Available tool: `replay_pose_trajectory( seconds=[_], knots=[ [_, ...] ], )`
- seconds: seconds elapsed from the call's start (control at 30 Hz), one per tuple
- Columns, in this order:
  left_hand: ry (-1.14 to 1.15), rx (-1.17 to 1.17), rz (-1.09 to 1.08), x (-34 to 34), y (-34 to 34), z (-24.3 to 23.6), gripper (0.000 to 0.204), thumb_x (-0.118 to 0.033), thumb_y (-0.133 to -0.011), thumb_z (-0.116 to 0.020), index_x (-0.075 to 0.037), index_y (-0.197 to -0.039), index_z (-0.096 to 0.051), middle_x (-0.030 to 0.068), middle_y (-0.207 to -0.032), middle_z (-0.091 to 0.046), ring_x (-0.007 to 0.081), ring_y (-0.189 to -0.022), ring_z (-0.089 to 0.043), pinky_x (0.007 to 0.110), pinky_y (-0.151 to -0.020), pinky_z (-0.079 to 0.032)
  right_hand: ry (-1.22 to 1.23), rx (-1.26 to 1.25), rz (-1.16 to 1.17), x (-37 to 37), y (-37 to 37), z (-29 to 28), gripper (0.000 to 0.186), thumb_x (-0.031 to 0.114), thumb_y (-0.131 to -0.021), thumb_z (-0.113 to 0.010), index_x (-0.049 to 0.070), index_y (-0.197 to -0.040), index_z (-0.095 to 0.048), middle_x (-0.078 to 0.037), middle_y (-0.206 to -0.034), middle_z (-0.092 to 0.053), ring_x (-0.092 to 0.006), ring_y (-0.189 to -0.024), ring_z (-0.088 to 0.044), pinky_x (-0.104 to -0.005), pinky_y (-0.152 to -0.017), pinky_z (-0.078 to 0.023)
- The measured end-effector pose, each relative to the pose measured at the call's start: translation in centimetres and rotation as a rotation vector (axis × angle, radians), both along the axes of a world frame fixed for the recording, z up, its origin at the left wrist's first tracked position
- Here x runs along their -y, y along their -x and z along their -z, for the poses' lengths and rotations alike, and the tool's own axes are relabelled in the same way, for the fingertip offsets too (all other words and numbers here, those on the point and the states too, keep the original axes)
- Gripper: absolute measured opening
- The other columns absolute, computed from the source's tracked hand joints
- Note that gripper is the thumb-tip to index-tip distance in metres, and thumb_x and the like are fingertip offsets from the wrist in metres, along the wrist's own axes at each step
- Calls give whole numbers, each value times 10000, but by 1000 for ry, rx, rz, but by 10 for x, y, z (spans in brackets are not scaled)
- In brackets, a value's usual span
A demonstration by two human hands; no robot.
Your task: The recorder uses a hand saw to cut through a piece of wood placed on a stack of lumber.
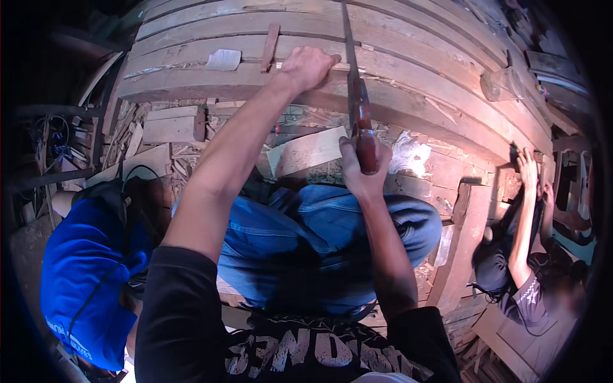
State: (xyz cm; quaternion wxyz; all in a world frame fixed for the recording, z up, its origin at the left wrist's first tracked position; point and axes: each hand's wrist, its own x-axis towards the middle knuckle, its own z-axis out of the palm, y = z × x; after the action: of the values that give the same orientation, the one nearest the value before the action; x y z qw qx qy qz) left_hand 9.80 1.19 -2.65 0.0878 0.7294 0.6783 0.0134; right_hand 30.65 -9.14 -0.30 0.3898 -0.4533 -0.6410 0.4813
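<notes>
My left hand [305, 67] rests closed on the slatted wooden planks [421, 70], its knuckles up and thumb side close to a long dark saw blade [348, 35]; whatever its fingers hold is hidden. A thin pale sliver of wood lies beside it. My right hand [364, 163] grips the saw's brown wooden handle [364, 112], and the blade points away from me across the planks. Left of my left hand lie a short upright-lying batten [270, 45] and a small pale offcut [223, 59].
A person in blue [83, 274] crouches at my lower left. Another person's hands [527, 169] touch timber at the right. A pale board [306, 152], scraps and a crumpled white item [408, 153] lie below the planks; a wooden mallet-like block [501, 85] sits right, a beam [460, 242] beside my knee.
</notes>
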Motion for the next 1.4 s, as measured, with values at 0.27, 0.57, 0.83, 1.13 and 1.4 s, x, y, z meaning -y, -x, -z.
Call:
replay_pose_trajectory(
  seconds=[0.27,0.57,0.83,1.13,1.4],
  knots=[
    [59,18,-3,0,-1,-3,355,-151,-793,-578,-180,-1141,-643,147,-906,-693,323,-901,-673,456,-796,-530,108,-10,78,11,5,-3,184,64,-816,-677,35,-691,-547,48,-581,-474,-34,-518,-413,-232,-476,-345],
    [59,-2,15,-1,1,1,320,-155,-878,-499,-212,-1171,-614,163,-998,-675,329,-960,-657,463,-800,-524,-211,175,97,8,12,-8,200,35,-775,-655,23,-651,-498,-10,-521,-452,-61,-501,-422,-274,-456,-357],
    [-10,-23,-41,12,-5,7,287,-158,-893,-460,-184,-1141,-603,160,-919,-685,331,-911,-668,469,-796,-525,-95,63,115,50,0,0,236,53,-763,-662,13,-636,-467,-13,-533,-434,-78,-498,-401,-302,-461,-352],
    [-102,-37,-55,29,-15,13,208,-147,-892,-475,-166,-1071,-579,146,-829,-685,306,-787,-693,438,-636,-549,12,-72,54,49,-22,13,230,33,-765,-670,19,-642,-476,0,-528,-434,-49,-502,-385,-264,-454,-342],
    [-27,-35,-154,43,-35,37,446,-121,-869,-486,-196,-1308,-503,184,-1109,-643,317,-971,-662,443,-785,-549,-89,-48,31,72,-32,35,260,52,-774,-709,38,-658,-477,17,-519,-438,-39,-452,-388,-240,-431,-340]
  ],
)
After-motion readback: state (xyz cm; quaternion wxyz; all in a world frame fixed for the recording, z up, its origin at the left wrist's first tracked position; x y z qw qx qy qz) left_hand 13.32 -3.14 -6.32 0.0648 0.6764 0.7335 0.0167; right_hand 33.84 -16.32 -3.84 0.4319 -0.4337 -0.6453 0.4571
